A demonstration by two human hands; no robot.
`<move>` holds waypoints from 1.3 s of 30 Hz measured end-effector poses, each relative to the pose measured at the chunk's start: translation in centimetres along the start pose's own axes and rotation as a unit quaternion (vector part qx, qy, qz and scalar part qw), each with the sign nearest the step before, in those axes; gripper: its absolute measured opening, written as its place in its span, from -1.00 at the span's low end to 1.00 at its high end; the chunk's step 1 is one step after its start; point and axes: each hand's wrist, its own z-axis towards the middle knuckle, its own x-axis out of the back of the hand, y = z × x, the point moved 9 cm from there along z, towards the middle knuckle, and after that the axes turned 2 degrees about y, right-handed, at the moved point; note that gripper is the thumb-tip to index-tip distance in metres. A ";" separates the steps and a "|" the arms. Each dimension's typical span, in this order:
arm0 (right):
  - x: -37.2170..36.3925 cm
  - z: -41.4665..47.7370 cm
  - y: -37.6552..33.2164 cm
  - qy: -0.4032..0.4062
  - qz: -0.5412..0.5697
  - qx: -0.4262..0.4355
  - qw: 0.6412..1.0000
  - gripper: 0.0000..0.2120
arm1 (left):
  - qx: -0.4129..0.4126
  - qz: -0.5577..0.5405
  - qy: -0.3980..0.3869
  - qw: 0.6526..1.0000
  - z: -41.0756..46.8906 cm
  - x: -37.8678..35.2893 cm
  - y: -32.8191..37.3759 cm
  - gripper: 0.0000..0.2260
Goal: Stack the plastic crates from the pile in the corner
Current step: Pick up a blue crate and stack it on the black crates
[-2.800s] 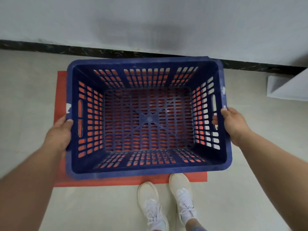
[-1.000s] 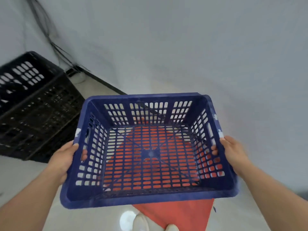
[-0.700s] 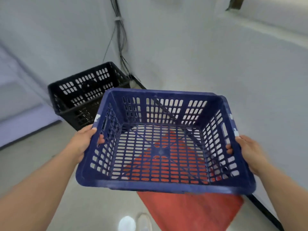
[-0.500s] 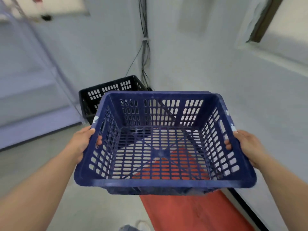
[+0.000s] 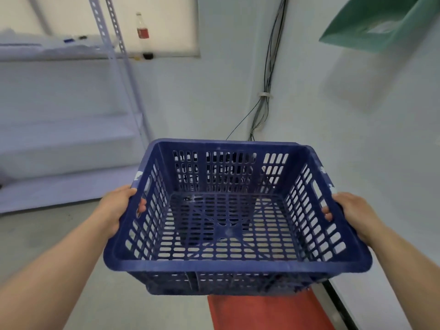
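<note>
Gripping the blue crate (image 5: 238, 264) level between left hand (image 5: 116, 208) and right hand (image 5: 352, 213), both hooked through its handle slots, I should seat it squarely on the dark shape (image 5: 238, 158) ahead, probably another crate.

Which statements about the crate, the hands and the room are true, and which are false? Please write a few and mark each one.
1. Both the left hand and the right hand grip the blue crate at its side handles. True.
2. A bottle lies inside the blue crate. False: the blue crate is empty, and the bottle stands by the window at the back.
3. A red mat lies on the floor below the blue crate. True.
4. The blue crate rests on the floor. False: it is held up in the air.
5. Cables run down the wall behind the blue crate. True.
</note>
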 end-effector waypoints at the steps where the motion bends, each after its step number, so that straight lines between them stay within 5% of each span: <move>1: -0.8 1.2 -1.2 -0.002 0.000 0.006 1.000 -0.66 | 0.001 -0.003 0.001 1.000 1.2 0.1 0.8 -0.77; 13: -7.8 13.9 -11.9 -0.017 0.011 0.045 0.999 -0.67 | -0.019 -0.017 0.021 0.999 13.8 -1.2 8.8 -0.78; 25: -13.6 30.2 -17.4 -0.087 0.003 0.051 0.995 -0.71 | 0.000 -0.020 0.092 0.996 23.2 -6.8 10.1 -0.77; 39: -19.4 39.0 -18.6 -0.104 0.001 0.033 0.994 -0.68 | 0.037 -0.028 0.129 0.991 31.2 -8.7 9.4 -0.76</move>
